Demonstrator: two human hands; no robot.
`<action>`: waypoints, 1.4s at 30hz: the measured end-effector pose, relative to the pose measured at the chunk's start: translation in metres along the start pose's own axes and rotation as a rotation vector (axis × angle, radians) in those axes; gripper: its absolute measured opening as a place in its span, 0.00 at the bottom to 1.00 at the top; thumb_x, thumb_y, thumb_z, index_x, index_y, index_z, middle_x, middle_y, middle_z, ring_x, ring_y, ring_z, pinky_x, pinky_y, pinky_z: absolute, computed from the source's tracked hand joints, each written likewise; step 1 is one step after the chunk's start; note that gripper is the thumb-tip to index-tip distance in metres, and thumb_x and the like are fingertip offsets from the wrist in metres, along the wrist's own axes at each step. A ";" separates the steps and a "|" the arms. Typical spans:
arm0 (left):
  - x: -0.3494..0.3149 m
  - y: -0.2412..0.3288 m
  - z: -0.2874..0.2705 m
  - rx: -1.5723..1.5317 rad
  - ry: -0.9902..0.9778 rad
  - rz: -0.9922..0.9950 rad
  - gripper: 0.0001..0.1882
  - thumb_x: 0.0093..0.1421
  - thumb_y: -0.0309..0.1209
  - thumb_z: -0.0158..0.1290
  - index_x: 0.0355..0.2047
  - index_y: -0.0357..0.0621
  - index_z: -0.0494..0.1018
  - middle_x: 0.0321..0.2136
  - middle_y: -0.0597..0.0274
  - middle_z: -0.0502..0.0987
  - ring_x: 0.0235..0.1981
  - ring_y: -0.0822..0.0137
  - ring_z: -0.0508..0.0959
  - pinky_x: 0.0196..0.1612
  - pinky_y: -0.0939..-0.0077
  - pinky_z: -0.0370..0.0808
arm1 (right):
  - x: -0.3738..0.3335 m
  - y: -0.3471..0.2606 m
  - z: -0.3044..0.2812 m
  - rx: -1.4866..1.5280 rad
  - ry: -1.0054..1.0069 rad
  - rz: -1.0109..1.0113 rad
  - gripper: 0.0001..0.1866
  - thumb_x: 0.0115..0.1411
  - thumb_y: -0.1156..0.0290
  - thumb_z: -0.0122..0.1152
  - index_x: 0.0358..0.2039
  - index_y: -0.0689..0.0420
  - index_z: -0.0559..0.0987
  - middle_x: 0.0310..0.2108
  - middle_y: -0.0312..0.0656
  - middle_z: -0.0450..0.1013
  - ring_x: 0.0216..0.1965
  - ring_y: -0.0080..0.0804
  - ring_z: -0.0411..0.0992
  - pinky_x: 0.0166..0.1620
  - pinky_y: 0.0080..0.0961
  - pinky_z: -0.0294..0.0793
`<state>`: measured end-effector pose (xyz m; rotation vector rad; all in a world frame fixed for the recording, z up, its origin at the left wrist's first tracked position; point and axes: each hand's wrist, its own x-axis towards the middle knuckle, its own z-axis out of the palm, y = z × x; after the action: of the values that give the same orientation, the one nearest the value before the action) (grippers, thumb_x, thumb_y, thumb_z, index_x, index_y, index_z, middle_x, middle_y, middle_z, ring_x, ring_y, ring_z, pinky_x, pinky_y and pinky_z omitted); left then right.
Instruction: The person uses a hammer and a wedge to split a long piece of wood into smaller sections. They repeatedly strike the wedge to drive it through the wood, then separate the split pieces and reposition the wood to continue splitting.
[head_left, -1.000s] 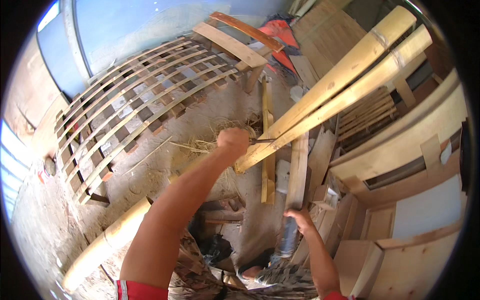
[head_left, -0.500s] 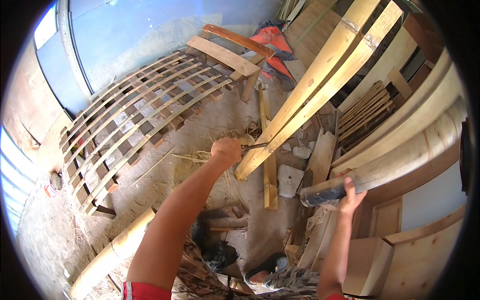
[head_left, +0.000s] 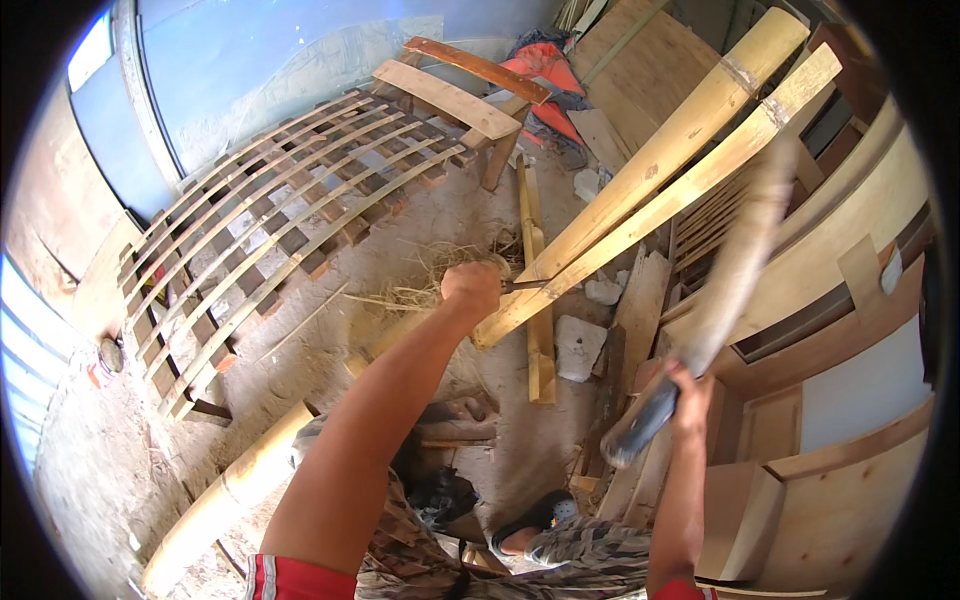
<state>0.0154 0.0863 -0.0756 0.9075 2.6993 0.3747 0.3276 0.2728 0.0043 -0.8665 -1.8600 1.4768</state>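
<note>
Trousers (head_left: 600,552) in a camouflage print cover your legs, and past them your foot shows in a dark sandal (head_left: 546,513). To your left lies a thick yellow bamboo length (head_left: 235,490), rounded and pale. Your right hand (head_left: 688,395) is closed around a long club (head_left: 728,285) near its dark end; the rest of it is pale, points up and away from you, and blurs toward its far tip. Your left hand (head_left: 470,285) makes a fist on the handle of a dark tool (head_left: 528,285), whose thin blade sits crosswise at the split of a bamboo pole (head_left: 650,190); how deep it goes, you cannot tell from here.

That pole starts just beyond your left fist and slants off to the upper right. It is straw-yellow, with brown specks and a dull greyish ring at the joint. A lengthwise split parts it into two long pieces, close together at the near end and spread wider at the far one; the right-hand piece looks slimmer.

Beyond your fist you have scattered straw (head_left: 445,262), then, to the left, a lattice (head_left: 275,240) of thin strips over dark blocks. Farther off are a red-brown board (head_left: 478,68), orange cloth (head_left: 545,65) and a blue wall (head_left: 300,55)
</note>
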 end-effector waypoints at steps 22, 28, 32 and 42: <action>0.005 -0.007 -0.012 0.009 -0.011 -0.014 0.14 0.56 0.33 0.55 0.41 0.42 0.81 0.44 0.50 0.81 0.47 0.54 0.81 0.46 0.62 0.79 | 0.007 -0.010 0.012 0.122 0.032 -0.206 0.25 0.47 0.60 0.68 0.39 0.66 0.76 0.31 0.47 0.76 0.32 0.35 0.74 0.38 0.31 0.72; 0.006 -0.009 -0.011 0.015 -0.010 0.028 0.15 0.56 0.34 0.55 0.40 0.41 0.80 0.44 0.51 0.81 0.46 0.54 0.82 0.44 0.63 0.80 | -0.014 0.082 0.050 0.095 0.051 -0.198 0.24 0.48 0.64 0.69 0.41 0.66 0.75 0.33 0.44 0.76 0.34 0.34 0.74 0.39 0.31 0.74; -0.002 -0.007 0.015 0.017 -0.035 0.020 0.15 0.55 0.34 0.55 0.40 0.40 0.80 0.42 0.51 0.82 0.44 0.54 0.82 0.43 0.62 0.80 | -0.050 0.168 0.035 -0.459 -0.262 0.392 0.39 0.40 0.59 0.76 0.49 0.71 0.73 0.39 0.47 0.77 0.39 0.39 0.76 0.44 0.35 0.75; 0.005 -0.002 0.035 -0.018 -0.085 0.012 0.13 0.55 0.31 0.54 0.39 0.43 0.81 0.41 0.52 0.82 0.44 0.56 0.82 0.43 0.63 0.80 | 0.030 0.008 -0.014 0.160 0.149 -0.277 0.19 0.48 0.68 0.65 0.39 0.66 0.75 0.32 0.46 0.74 0.32 0.37 0.74 0.37 0.36 0.75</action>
<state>0.0219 0.0931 -0.1092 0.9140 2.6106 0.3538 0.3210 0.3061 0.0011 -0.5988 -1.6517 1.3297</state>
